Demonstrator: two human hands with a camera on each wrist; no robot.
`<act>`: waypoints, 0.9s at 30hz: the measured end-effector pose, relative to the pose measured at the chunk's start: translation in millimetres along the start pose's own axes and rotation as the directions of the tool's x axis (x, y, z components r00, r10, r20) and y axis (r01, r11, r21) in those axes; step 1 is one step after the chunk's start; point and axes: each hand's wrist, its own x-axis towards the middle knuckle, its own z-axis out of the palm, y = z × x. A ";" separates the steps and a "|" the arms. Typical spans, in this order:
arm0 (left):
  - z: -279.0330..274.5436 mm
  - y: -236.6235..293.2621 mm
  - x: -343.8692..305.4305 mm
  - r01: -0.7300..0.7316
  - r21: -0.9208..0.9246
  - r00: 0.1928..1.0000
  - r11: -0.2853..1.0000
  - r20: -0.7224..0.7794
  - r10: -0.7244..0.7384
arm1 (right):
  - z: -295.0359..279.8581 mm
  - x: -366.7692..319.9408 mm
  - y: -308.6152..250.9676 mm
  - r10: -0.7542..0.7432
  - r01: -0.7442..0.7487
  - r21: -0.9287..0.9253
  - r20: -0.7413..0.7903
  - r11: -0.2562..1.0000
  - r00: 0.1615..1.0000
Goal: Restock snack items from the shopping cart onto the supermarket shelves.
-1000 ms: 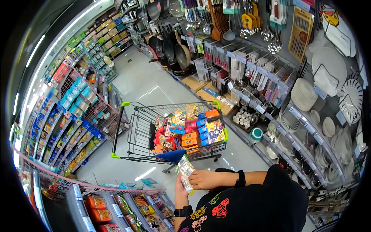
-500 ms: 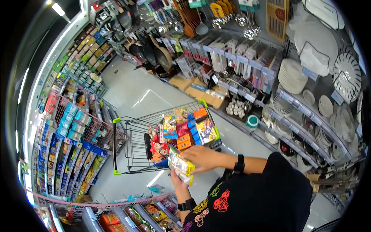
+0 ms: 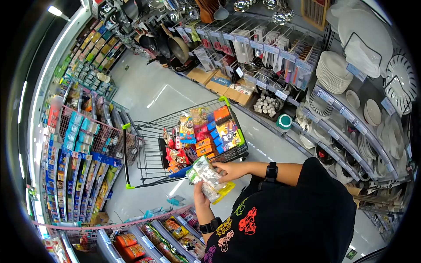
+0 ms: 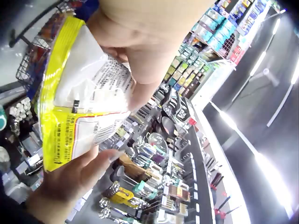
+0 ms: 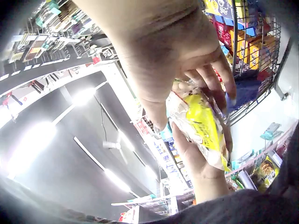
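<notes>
Between the two hands is a plastic snack packet (image 3: 209, 179), white with yellow and green ends, over the near side of the shopping cart. My left hand (image 3: 201, 196) grips its lower left side, thumb along the edge in the left wrist view. On the opposite side my right hand (image 3: 229, 171) holds the packet's upper edge, its fingers reaching over it in the right wrist view. Dense small print and a barcode show on the packet's face (image 4: 88, 102) in the left wrist view.
A wire shopping cart (image 3: 151, 158) holds several snack bags and orange boxes (image 3: 204, 147). Shelves of plates (image 3: 333, 72) and hanging utensils (image 3: 245, 44) line the right. A pink-edged rack of packaged foods (image 3: 127, 240) stands at the near left, other shelves (image 3: 79, 184) at the left.
The packet has been turned in the hands, its printed white face and yellow end coming into view. The right hand has shifted along it. The view has swung, with the cart lower left.
</notes>
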 end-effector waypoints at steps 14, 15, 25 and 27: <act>33.8 -1.6 5.4 -0.106 0.261 0.992 0.959 -0.040 0.120 | -18.9 20.9 30.5 -0.111 0.164 0.292 -0.192 0.942 0.975; 31.3 -4.1 8.4 -0.117 0.309 0.991 0.944 -0.030 0.132 | -23.8 16.6 18.9 -0.098 0.161 0.265 -0.233 0.951 0.967; 67.1 9.0 -9.4 -0.035 0.362 0.999 0.931 -0.016 0.044 | -53.2 24.6 -2.7 0.058 0.133 0.568 -0.304 0.812 0.951; 67.3 4.9 -10.2 -0.024 0.326 0.998 0.945 -0.049 0.042 | -54.7 32.3 5.1 0.069 0.108 0.588 -0.271 0.801 0.960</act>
